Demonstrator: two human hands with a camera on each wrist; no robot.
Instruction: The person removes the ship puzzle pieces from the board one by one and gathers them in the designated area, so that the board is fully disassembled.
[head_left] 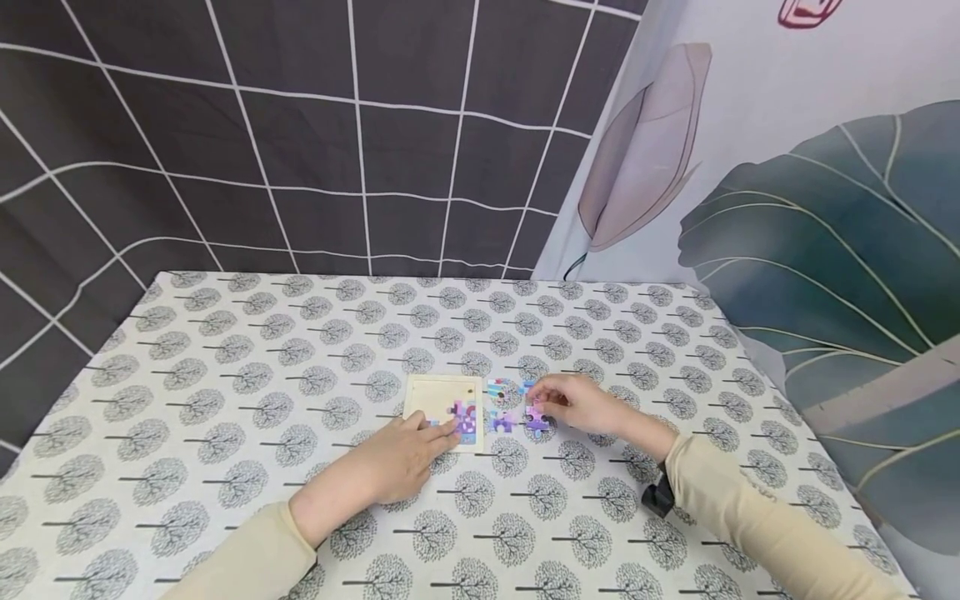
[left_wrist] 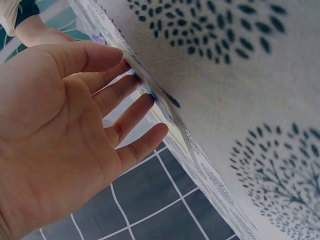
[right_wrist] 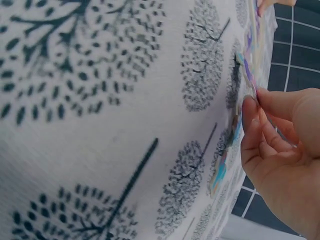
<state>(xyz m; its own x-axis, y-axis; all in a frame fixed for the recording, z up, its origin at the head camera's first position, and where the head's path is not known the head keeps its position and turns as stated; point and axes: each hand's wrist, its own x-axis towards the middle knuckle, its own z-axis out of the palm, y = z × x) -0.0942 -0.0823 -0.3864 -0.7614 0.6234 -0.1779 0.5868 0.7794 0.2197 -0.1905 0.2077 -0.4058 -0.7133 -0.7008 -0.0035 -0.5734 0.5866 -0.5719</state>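
A shallow wooden puzzle tray (head_left: 438,390) lies on the table, with a few joined purple and blue jigsaw pieces (head_left: 467,423) in its near right corner. My left hand (head_left: 401,458) rests over the tray's near edge, fingers extended and touching the pieces; in the left wrist view its fingers (left_wrist: 142,107) are nearly straight. To the right of the tray, my right hand (head_left: 576,404) pinches a pink-purple jigsaw piece (right_wrist: 247,70) between thumb and fingertips, just above the table. Its fingers partly hide that piece in the head view.
Loose jigsaw pieces lie right of the tray, among them a purple one (head_left: 502,423) and a blue-and-white one (head_left: 496,388). The table wears a tree-print cloth (head_left: 300,492). A dark checked curtain (head_left: 300,142) hangs behind it, a leaf-print one (head_left: 817,250) at right.
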